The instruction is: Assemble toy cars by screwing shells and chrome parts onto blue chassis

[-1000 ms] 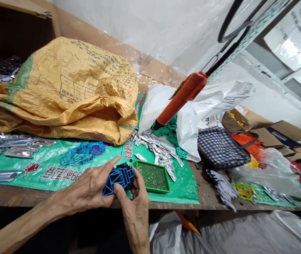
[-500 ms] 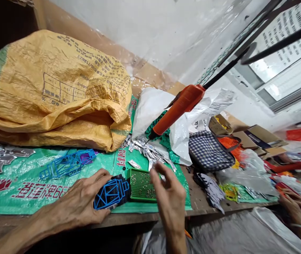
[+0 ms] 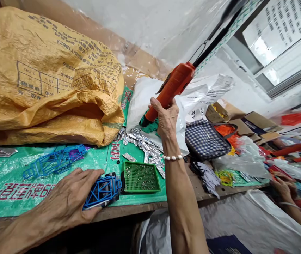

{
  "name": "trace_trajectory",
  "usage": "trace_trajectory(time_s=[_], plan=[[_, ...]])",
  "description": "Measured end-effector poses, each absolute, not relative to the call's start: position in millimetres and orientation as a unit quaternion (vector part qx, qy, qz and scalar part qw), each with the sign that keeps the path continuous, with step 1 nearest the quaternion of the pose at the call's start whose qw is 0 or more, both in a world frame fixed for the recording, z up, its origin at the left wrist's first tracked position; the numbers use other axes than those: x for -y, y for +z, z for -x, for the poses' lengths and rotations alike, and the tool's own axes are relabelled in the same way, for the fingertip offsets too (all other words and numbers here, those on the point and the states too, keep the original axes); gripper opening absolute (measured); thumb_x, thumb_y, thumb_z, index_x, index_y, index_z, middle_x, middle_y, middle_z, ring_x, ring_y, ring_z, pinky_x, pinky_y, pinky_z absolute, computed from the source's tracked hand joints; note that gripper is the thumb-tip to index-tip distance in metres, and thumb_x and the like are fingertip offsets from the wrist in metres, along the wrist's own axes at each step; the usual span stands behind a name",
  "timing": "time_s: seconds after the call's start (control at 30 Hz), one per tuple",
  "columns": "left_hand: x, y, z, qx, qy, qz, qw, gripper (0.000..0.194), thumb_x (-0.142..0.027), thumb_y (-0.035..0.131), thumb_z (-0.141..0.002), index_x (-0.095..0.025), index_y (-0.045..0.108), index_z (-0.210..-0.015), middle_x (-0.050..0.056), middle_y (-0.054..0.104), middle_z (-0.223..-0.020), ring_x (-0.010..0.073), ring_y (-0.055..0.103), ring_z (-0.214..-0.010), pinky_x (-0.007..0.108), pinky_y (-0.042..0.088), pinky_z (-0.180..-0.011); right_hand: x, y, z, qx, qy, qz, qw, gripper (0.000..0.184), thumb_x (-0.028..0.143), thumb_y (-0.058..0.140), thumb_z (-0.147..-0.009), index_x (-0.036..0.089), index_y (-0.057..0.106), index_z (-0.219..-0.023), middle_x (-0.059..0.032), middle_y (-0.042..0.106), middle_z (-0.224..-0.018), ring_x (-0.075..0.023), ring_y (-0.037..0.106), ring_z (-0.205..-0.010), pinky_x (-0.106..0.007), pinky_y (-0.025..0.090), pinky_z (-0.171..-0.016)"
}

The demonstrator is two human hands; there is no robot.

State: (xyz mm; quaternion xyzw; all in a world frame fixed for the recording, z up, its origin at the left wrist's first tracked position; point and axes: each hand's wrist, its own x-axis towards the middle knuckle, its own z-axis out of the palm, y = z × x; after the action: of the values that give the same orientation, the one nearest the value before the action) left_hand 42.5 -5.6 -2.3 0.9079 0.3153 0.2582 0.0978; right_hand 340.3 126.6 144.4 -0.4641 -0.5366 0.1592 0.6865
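So the 2 hands are well apart and each has hold of something. Left hand [image 3: 71,195] is curled round the left side of the blue frame [image 3: 105,188], thumb along the near edge, fingers over the far side. The frame is at the front edge of the bench [image 3: 129,210], long axis roughly 2 to 8 o'clock. Can't tell if it's resting there or held just above.

Right hand [image 3: 167,118] is wrapped round the lower body of the orange driver [image 3: 178,81], cord end up toward 1 o'clock, tip down toward 7.

Imo the bit that matters is tip vs frame: from the tip, the frame sits at about 7 o'clock, well apart, so the driver kinda points back its way. Left hand's the 1 at the frame; the right is way off at 1 o'clock from it. Below the tip are foil strips [image 3: 147,150], can't tell if it touches any.

Screw tray [image 3: 142,191] is just beside the frame, between 2 and 3 o'clock. Spare frame [image 3: 55,164] lies at 10.
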Motion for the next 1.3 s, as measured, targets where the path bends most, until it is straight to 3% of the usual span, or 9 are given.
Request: trace_trajectory(time_s=[0.1,0.23,0.33,0.43,0.53,0.7,0.9,1.1,1.3], plan=[[6,-2,-41,-0.312,0.252,-0.908,0.120,0.044,-0.029,0.065,-0.082,-0.024,0.054,-0.124,0.006,0.072,-0.114,0.0279,0.071,-0.101,0.044,0.051,-0.095,-109,144,-335,0.543,0.155,0.462,0.683,0.049,0.047,0.086,-0.065,0.023,0.063,-0.101,0.0032,0.063,-0.088,-0.0130,0.060,-0.073,-0.035,0.058,-0.073],[9,-6,-39,-0.312,0.284,-0.898,0.122,0.045,-0.032,0.063,-0.089,-0.023,0.054,-0.133,0.011,0.061,-0.134,0.0291,0.060,-0.121,0.042,0.047,-0.103,-72,146,-325,0.558,0.162,0.460,0.671,0.045,0.041,0.087,-0.067,0.026,0.064,-0.103,0.0027,0.062,-0.089,-0.0142,0.062,-0.076,-0.033,0.057,-0.071],[14,-7,-37,-0.302,0.287,-0.904,0.100,0.048,-0.034,0.059,-0.096,-0.019,0.049,-0.141,0.013,0.060,-0.132,0.0283,0.058,-0.119,0.040,0.047,-0.101,-47,146,-318,0.553,0.225,0.438,0.672,0.044,0.037,0.085,-0.070,0.027,0.064,-0.108,0.0040,0.061,-0.084,-0.0121,0.059,-0.069,-0.029,0.053,-0.064],[20,-5,-39,-0.273,0.285,-0.919,0.019,0.050,-0.030,0.051,-0.101,-0.019,0.044,-0.150,0.013,0.063,-0.124,0.0269,0.061,-0.109,0.039,0.048,-0.095,-29,142,-312,0.553,0.283,0.410,0.668,0.041,0.030,0.083,-0.073,0.025,0.064,-0.109,0.0061,0.061,-0.074,-0.0102,0.056,-0.062,-0.026,0.049,-0.059],[23,-2,-46,-0.256,0.295,-0.916,-0.090,0.040,-0.022,0.044,-0.102,-0.023,0.056,-0.140,0.015,0.063,-0.117,0.0292,0.062,-0.102,0.041,0.050,-0.088,-19,134,-306,0.542,0.315,0.397,0.670,0.036,0.028,0.083,-0.075,0.024,0.064,-0.105,0.0073,0.061,-0.069,-0.0096,0.057,-0.057,-0.025,0.049,-0.055],[24,-6,-53,-0.263,0.293,-0.910,-0.128,0.034,-0.028,0.040,-0.104,-0.023,0.066,-0.126,0.017,0.064,-0.112,0.0305,0.063,-0.096,0.042,0.053,-0.082,-20,118,-298,0.499,0.321,0.422,0.685,0.054,0.034,0.087,-0.069,0.024,0.059,-0.113,0.0103,0.063,-0.064,-0.0108,0.060,-0.047,-0.026,0.051,-0.048],[6,2,-43,-0.281,0.257,-0.923,0.060,0.043,-0.033,0.048,-0.103,-0.033,0.054,-0.145,0.010,0.068,-0.125,0.0277,0.065,-0.112,0.038,0.054,-0.096,-29,104,-294,0.458,0.265,0.421,0.737,0.050,0.030,0.088,-0.066,0.026,0.052,-0.101,0.0116,0.065,-0.066,-0.0091,0.059,-0.043,-0.024,0.049,-0.043],[-34,33,-49,-0.358,0.189,-0.821,0.404,0.036,-0.046,0.051,-0.101,-0.037,0.065,-0.132,-0.004,0.075,-0.121,0.0242,0.072,-0.106,0.034,0.057,-0.091,-28,97,-292,0.459,0.245,0.400,0.755,0.046,0.027,0.085,-0.072,0.025,0.053,-0.106,0.0109,0.066,-0.065,-0.0103,0.060,-0.044,-0.024,0.049,-0.043],[-36,34,-55,-0.370,0.199,-0.808,0.414,0.039,-0.052,0.052,-0.098,-0.035,0.068,-0.129,-0.004,0.074,-0.118,0.0247,0.069,-0.103,0.036,0.054,-0.088,-26,90,-287,0.467,0.228,0.439,0.733,0.035,0.033,0.082,-0.075,0.024,0.056,-0.097,0.0098,0.065,-0.065,-0.0107,0.062,-0.046,-0.025,0.053,-0.045]])
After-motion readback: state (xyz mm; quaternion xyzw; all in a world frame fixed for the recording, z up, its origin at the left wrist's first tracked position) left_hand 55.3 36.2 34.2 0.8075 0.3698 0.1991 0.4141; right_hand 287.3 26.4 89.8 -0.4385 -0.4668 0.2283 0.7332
